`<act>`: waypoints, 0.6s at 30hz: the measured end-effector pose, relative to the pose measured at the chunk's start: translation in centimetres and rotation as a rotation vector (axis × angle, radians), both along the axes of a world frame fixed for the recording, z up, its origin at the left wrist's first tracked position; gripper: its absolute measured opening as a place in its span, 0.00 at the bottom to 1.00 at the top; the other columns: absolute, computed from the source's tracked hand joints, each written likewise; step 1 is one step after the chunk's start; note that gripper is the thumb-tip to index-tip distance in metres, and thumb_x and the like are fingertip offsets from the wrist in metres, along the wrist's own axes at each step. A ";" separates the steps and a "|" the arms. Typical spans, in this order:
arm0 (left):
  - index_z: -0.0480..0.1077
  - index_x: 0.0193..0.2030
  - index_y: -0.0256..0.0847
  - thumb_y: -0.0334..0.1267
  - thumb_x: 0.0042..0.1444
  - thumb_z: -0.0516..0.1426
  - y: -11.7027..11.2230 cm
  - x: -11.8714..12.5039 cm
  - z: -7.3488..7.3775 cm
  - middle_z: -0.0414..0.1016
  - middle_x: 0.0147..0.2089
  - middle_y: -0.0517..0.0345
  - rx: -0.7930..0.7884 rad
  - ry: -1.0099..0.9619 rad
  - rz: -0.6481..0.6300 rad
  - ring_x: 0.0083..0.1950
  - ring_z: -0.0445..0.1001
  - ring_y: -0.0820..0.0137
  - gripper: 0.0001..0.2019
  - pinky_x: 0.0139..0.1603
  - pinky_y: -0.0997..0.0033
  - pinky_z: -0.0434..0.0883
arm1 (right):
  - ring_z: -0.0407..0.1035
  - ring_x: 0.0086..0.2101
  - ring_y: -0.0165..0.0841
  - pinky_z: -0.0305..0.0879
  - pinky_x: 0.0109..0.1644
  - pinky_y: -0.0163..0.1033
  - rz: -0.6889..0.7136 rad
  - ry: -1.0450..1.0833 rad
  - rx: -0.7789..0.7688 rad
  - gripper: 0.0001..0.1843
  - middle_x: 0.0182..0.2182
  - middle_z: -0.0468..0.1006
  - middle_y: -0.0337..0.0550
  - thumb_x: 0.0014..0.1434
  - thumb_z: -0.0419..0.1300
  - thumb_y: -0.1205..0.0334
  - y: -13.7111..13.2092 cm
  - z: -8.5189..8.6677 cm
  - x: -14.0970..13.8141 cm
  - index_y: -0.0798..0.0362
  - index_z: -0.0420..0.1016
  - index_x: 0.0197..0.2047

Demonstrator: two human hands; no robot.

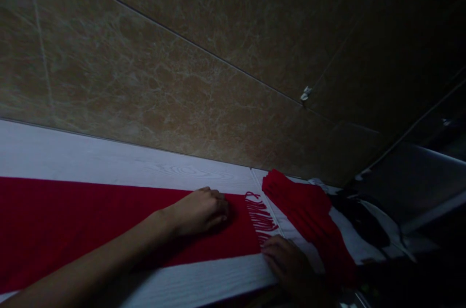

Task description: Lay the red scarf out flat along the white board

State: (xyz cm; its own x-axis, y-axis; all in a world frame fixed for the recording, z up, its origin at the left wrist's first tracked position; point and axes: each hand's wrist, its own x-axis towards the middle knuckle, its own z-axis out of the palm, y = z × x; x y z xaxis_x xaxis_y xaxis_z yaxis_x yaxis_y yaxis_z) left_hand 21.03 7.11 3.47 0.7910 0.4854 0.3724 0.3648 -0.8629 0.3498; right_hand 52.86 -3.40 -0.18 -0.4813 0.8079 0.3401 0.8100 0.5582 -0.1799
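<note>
Seemingly only one view is on offer, the head camera, and it looks down along a white wood-grain table point(109, 162) set against a brown marbled tile wall point(163, 65)

Head view: a red scarf point(73, 220) lies flat on the table, its long axis running left to right across the picture, parallel with the wall. Its fringed end point(260, 218) points right and stops at a seam in the tabletop. The left hand point(202, 211) rests palm down on the scarf just short of that fringe, fingers curled and pressed onto the cloth; it does not look to be pinching anything, though the fingertips are partly hidden. The right hand point(289, 264) sits at the near table edge, just below and to the right of the fringe, fingers bent, touching or almost touching the lowest tassels; the light is too dim to tell whether it grips any of them. So the fringe lies between the two hands, with the right hand nearer to the tassels and the left hand nearer to the body of the cloth

Farther right a second red scarf point(309, 216) lies bunched and folded, running away toward the near right, apart from both hands. Beyond it a dark object point(364, 223) lies on the table, too shadowed to identify

No brand, label or writing can be read anywhere
</note>
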 end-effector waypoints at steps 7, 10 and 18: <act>0.77 0.42 0.47 0.33 0.56 0.62 -3.3 6.0 -0.9 0.81 0.45 0.60 -0.210 0.018 -0.069 0.43 0.79 0.66 0.08 0.39 0.73 0.70 | 0.74 0.39 0.37 0.70 0.42 0.42 0.014 -0.113 0.019 0.12 0.38 0.80 0.41 0.65 0.55 0.73 0.6 0.2 -1.3 0.49 0.76 0.42; 0.76 0.44 0.47 0.37 0.56 0.63 -4.0 6.7 -2.0 0.79 0.47 0.58 -0.201 0.069 -0.016 0.44 0.79 0.63 0.08 0.39 0.71 0.71 | 0.73 0.37 0.36 0.68 0.42 0.42 0.016 -0.147 0.051 0.12 0.36 0.78 0.41 0.65 0.53 0.75 0.6 0.2 -1.8 0.50 0.73 0.39; 0.74 0.39 0.43 0.33 0.60 0.57 -4.2 6.7 -3.4 0.77 0.43 0.57 -0.132 0.013 -0.020 0.40 0.77 0.67 0.04 0.39 0.72 0.70 | 0.70 0.37 0.37 0.67 0.41 0.42 -0.017 -0.191 0.067 0.11 0.37 0.75 0.42 0.69 0.48 0.73 0.8 -0.5 -1.8 0.50 0.68 0.41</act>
State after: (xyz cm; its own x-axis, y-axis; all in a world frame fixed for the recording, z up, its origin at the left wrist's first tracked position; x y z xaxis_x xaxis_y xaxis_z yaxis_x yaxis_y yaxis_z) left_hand 27.78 2.96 0.07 0.8052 0.5138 0.2962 0.3536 -0.8168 0.4558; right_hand 51.01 -2.63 -0.63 -0.5287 0.7951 0.2970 0.8352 0.5497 0.0154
